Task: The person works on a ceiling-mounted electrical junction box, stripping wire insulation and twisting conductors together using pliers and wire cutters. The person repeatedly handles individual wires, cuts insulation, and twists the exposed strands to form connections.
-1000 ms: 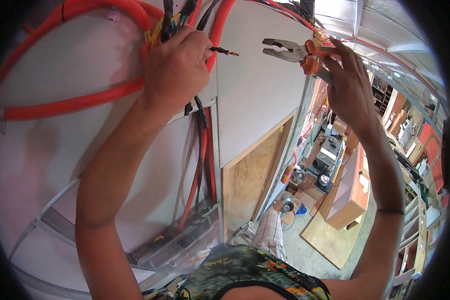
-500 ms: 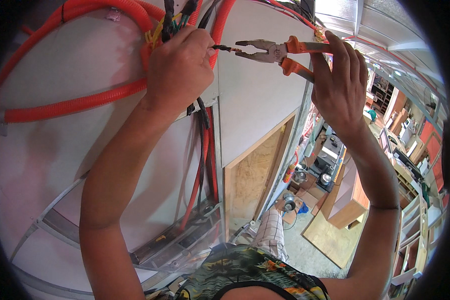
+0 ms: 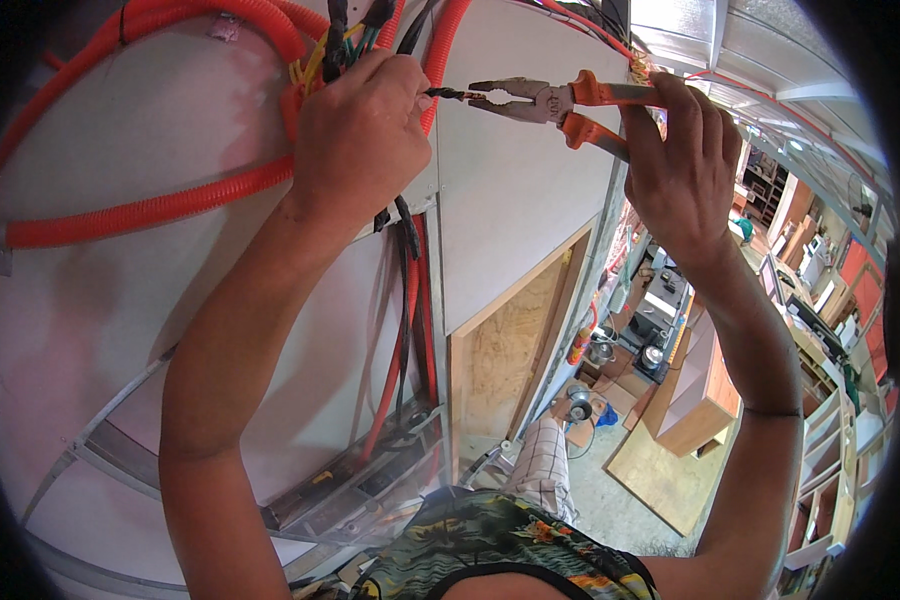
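Head view, overhead work at white wall panel [image 3: 530, 190]. Left hand [image 3: 355, 140] clenched around bundle of wires [image 3: 335, 40] emerging from orange corrugated conduit [image 3: 150, 205]; one dark wire end [image 3: 448, 93] pinched out toward the right, near upper edge of panel. Right hand [image 3: 680, 165] wrapped around orange handles of combination pliers [image 3: 540, 100].

Change since one second ago: pliers brought leftward from well clear of wire end to contact with it. Plier tips now at exposed wire end, jaws nearly shut on it or just touching; exact bite not discernible. Left hand position unchanged. Judgement: tool engagement with conductor reached, stripping, twisting or trimming step at hand.

Hidden or unclear: upper run of wire bundle cut off at top edge of picture. Wire colours inside fist concealed. Conductor tip too small to show bare or insulated. Red and black cables [image 3: 410, 300] below left wrist, lower ends lost behind metal framing [image 3: 370, 470].
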Tool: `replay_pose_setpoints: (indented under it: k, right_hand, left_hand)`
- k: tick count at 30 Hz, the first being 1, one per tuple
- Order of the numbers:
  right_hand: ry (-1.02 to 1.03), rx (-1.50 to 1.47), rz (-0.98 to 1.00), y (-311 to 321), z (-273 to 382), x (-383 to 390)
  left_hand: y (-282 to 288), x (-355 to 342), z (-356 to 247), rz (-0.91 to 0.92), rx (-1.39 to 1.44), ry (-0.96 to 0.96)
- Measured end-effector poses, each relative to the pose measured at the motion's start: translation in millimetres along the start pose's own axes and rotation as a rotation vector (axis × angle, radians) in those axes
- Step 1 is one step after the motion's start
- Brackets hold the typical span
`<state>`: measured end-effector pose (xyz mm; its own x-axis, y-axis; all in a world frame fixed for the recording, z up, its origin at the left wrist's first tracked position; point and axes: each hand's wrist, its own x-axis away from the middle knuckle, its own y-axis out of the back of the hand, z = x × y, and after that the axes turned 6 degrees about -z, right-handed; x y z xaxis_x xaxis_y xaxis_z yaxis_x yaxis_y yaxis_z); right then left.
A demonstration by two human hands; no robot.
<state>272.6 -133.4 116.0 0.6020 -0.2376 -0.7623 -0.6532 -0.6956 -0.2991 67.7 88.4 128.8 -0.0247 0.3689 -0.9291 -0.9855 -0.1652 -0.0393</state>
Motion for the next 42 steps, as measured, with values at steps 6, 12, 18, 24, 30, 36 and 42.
replay_pose_setpoints:
  k: [6, 12, 18, 24, 30, 36, 42]
  right_hand:
    - [-0.028, -0.169, 0.095, 1.3, 0.4, 3.1]
    - [-0.21, -0.744, 0.525, 1.3, -3.8, -9.5]
    - [-0.537, -1.452, 1.356, -11.3, -36.8, -32.4]
    - [-0.474, -1.568, 1.433, -19.9, -46.6, -31.4]
    - [-0.485, -1.112, 1.066, 14.1, -56.8, 13.9]
    - [-0.909, -1.203, 0.878, 56.5, -37.5, 106.2]
    - [-1.272, -1.283, 0.819, 101.5, 22.0, 196.4]
  left_hand:
    - [-2.0, 1.8, 1.7, -0.018, -0.001, -0.013]
    - [-5.8, 7.8, 6.7, -0.086, -0.007, -0.063]
    - [-12.1, 10.1, 13.3, -0.137, 0.011, -0.159]
    - [-5.4, 9.0, 10.6, -0.082, -0.013, -0.146]
    - [4.6, 15.3, 1.8, -0.021, 0.026, -0.08]
    - [10.8, 20.4, 0.4, -0.036, 0.006, -0.071]
    - [12.3, 26.9, 1.8, -0.069, -0.025, -0.056]
